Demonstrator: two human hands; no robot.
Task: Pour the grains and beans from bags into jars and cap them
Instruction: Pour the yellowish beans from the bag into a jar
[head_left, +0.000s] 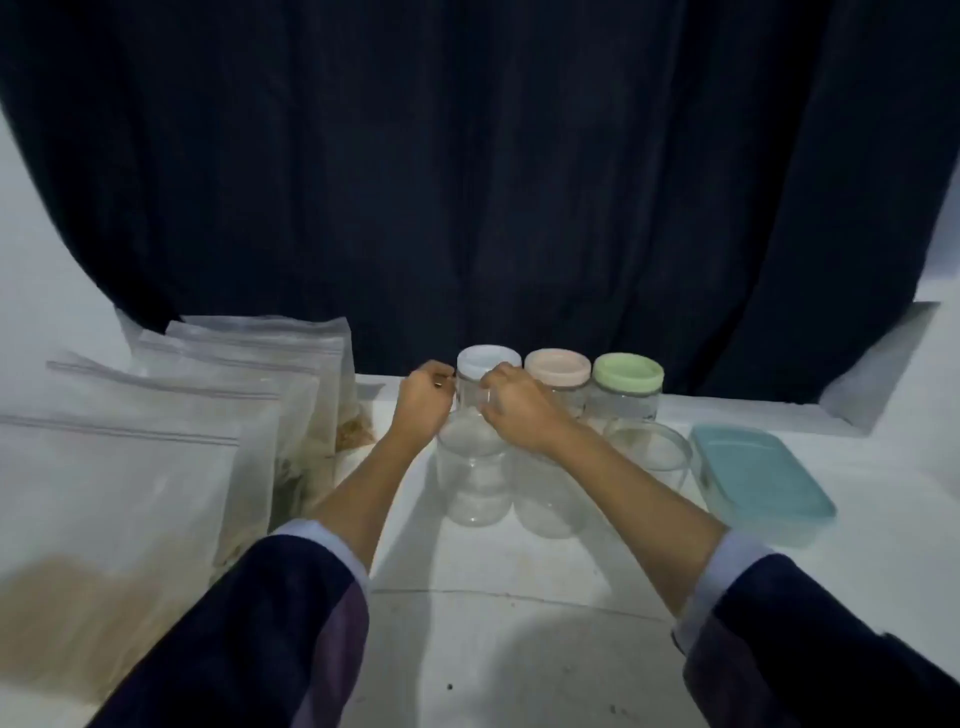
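Hands reach to the back row, left hand (423, 400) and right hand (511, 408) curled against either side of the white-lidded clear plastic jar (485, 387), beside pink-lidded (557, 382) and green-lidded (627, 389) jars on the white bench (519, 649), zip bags of grain (104, 493) standing at left.

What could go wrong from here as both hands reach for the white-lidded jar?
The forearms cross low over the open jars in front, so pulling the white-lidded jar back may topple one. The left hand and right hand flank it closely; a bump could shove the pink-lidded jar alongside.
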